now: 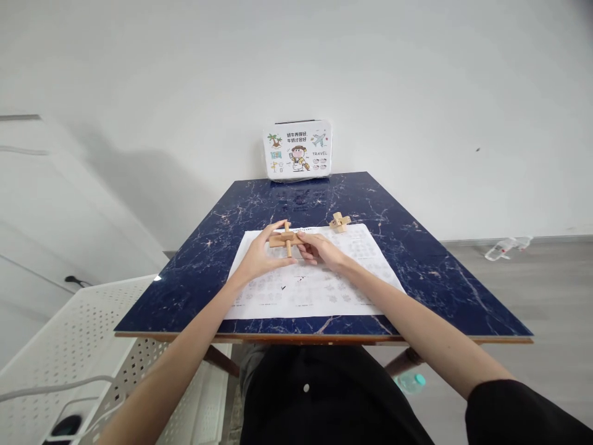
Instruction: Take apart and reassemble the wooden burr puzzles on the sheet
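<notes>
Two hands meet at frame centre over a printed sheet (315, 284) lying on the dark blue marbled tabletop (417, 259). Left hand (262, 253) has fingers curled around the left end of a wooden cross puzzle (285, 240); thumb on top, grip closed on it. Right hand (319, 248) pinches the same piece from the right side, fingers closed on its right end. Puzzle is crossed wooden bars, held just above the sheet's upper edge; can't tell if it touches the paper.

Second wooden puzzle (340, 221), smaller-looking, sits alone on the tabletop at the sheet's upper right corner, just right of the hands, untouched.

White illustrated box (297, 150) stands upright at the far edge of the tabletop against the wall, upper centre. White perforated cart (69, 346) in the lower left, with a cable over it. Clear plastic bottle (507, 247) lies on the floor at right. Another bottle with a teal cap (411, 382) shows under the tabletop's near edge.
</notes>
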The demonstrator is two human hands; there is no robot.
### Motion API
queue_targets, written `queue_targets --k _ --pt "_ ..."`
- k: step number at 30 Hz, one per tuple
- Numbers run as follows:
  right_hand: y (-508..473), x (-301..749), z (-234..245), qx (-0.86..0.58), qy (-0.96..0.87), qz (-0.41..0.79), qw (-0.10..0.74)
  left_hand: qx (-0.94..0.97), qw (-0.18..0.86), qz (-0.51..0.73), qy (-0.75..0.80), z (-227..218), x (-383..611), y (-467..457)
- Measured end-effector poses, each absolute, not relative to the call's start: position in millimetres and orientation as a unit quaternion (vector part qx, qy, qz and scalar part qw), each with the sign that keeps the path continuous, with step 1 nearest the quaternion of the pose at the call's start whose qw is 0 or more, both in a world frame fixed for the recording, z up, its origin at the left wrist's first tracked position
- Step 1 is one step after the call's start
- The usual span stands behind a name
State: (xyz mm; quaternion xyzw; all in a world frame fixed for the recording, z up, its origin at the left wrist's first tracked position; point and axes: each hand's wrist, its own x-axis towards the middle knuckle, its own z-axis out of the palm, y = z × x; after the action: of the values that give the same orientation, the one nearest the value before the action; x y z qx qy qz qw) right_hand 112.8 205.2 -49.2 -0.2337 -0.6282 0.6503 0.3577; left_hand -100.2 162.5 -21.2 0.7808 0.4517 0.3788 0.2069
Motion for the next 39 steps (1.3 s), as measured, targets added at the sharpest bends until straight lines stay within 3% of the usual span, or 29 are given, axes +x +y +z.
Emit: queue_targets --k 12,20,26,39 --pt "203 116 -49 -0.23 -0.648 0.639 0.346 0.793 0.139 0.371 0.463 -19 -100 160" --pt "212 114 -60 -0.3 -0.668 0.563 0.383 0.763 0.2 0.37 0.492 -31 -100 166" --pt "215 114 -67 -0.324 -0.694 0.505 0.398 0.769 0.186 0.355 0.499 -36 -101 170" --pt "214 112 -67 -0.32 -0.699 0.49 0.412 0.771 0.194 0.352 0.494 -34 -101 168"
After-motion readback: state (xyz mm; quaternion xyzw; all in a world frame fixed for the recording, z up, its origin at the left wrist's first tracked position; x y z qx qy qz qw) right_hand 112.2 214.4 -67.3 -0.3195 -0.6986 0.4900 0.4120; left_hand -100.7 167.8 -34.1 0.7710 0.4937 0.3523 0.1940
